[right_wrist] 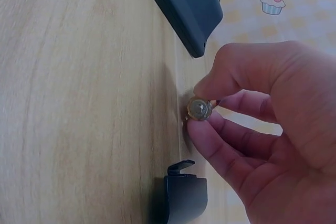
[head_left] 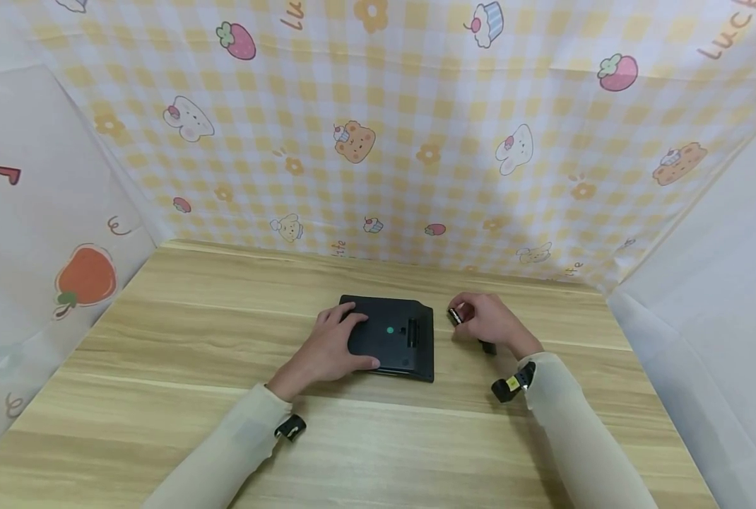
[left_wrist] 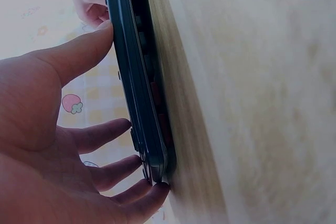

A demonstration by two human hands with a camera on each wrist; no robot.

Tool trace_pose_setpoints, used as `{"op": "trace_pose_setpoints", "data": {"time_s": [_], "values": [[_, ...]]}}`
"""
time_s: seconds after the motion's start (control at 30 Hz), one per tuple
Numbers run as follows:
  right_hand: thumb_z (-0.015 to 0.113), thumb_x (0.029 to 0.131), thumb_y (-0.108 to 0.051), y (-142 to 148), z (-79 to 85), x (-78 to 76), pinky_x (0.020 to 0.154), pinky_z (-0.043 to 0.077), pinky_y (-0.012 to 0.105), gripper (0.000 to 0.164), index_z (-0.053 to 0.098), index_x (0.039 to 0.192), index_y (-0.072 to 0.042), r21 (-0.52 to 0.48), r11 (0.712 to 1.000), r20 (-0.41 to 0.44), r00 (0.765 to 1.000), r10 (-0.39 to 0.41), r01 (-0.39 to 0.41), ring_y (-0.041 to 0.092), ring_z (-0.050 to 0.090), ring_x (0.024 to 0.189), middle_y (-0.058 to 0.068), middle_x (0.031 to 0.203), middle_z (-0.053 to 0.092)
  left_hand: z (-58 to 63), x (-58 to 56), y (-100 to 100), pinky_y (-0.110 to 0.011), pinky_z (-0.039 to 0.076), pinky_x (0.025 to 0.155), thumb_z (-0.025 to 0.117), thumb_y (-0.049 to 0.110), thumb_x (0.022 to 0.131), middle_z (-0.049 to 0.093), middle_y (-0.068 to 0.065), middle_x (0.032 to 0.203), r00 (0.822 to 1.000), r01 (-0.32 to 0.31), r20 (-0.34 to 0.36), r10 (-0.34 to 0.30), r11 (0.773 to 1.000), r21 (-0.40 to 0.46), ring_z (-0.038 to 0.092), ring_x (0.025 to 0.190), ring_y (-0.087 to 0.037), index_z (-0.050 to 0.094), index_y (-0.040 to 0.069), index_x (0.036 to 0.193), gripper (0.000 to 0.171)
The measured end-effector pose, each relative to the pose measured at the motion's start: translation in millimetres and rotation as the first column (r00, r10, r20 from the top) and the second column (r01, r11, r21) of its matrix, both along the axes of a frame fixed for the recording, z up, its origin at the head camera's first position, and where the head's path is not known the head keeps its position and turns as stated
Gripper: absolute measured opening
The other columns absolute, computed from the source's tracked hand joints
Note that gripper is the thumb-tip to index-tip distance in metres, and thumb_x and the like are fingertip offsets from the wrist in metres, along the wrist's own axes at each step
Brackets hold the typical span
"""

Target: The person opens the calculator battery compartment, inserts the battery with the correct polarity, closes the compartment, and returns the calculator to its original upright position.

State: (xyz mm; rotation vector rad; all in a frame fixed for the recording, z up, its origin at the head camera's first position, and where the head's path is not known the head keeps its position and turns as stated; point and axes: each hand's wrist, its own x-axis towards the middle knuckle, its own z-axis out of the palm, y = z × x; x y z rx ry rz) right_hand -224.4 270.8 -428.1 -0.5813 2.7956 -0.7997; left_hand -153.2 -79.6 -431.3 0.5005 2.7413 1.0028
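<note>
Black keyed device (head_left: 378, 346) lay back-up on the desk (head_left: 378, 438), keys turned to the wood, some of them reddish in the left wrist view. Left-hand grip (head_left: 328, 346) was at its 9 o'clock, spread wide and loose: thumb on the near edge, fingertips on the back and far rim, pressing rather than wrapped round it. Green dot (head_left: 390, 330) sat mid-back, dark slot (head_left: 412, 332) toward 3 o'clock. Right-hand grip (head_left: 491, 322) was off the device's 3 o'clock side, nearly closed, thumb and fingertips pinching a small battery (right_wrist: 200, 109), metal end showing in the right wrist view. Battery was apart from the device, between its 2 and 3 o'clock. Black cover with a clip tab (right_wrist: 186, 198) lay on the desk farther out at 3 o'clock, near the right wrist. Yellow checked cloth (head_left: 403, 141) hung at 12 o'clock
</note>
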Motion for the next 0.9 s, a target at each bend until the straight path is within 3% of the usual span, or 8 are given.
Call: {"op": "trace_pose_setpoints", "data": {"time_s": [0.37,0.6,0.77,0.9], "values": [[0.076,0.092,-0.004,1.8,-2.4,-0.3,0.077,0.056,0.04,0.032,0.078,0.124,-0.004,-0.025,1.0,-0.002,1.0,-0.012,0.012,0.02,0.068,0.088,0.006,0.1,0.076,0.8,-0.7,0.4,-0.065,0.036,0.121,0.091,0.039,0.092,0.031,-0.022,0.176,1.0,0.002,0.002,-0.002,1.0,0.004,0.024,0.159,-0.048,0.058,0.004,0.157,0.081],[0.065,0.103,-0.01,2.6,-2.9,3.7,0.083,0.055,0.045,0.032,0.08,0.13,-0.004,-0.057,0.996,0.007,0.998,-0.066,0.066,0.025,0.068,0.095,0.012,0.112,0.077,0.1,-0.3,0.4,-0.064,0.037,0.121,0.091,0.039,0.092,0.031,-0.022,0.176,1.0,0.001,0.004,-0.002,1.0,0.002,0.024,0.159,-0.047,0.058,0.004,0.157,0.081],[0.058,0.107,-0.011,5.5,-2.6,5.3,0.072,0.049,0.04,0.037,0.078,0.138,-0.007,-0.122,0.985,0.072,0.991,-0.113,0.121,0.022,0.06,0.078,0.018,0.131,0.074,0.3,0.1,0.2,-0.064,0.037,0.121,0.091,0.04,0.092,0.031,-0.021,0.176,1.0,0.001,0.006,-0.001,1.0,0.003,0.024,0.16,-0.047,0.058,0.005,0.157,0.082],[0.055,0.107,-0.008,6.3,-0.6,7.1,0.066,0.047,0.036,0.038,0.075,0.138,-0.003,-0.195,0.967,0.128,0.982,-0.141,0.164,0.021,0.056,0.071,0.018,0.119,0.074,0.8,0.7,0.2,-0.064,0.037,0.121,0.091,0.039,0.092,0.031,-0.021,0.176,1.0,-0.003,0.008,0.003,1.0,0.001,0.024,0.16,-0.046,0.058,0.005,0.157,0.081]]}}
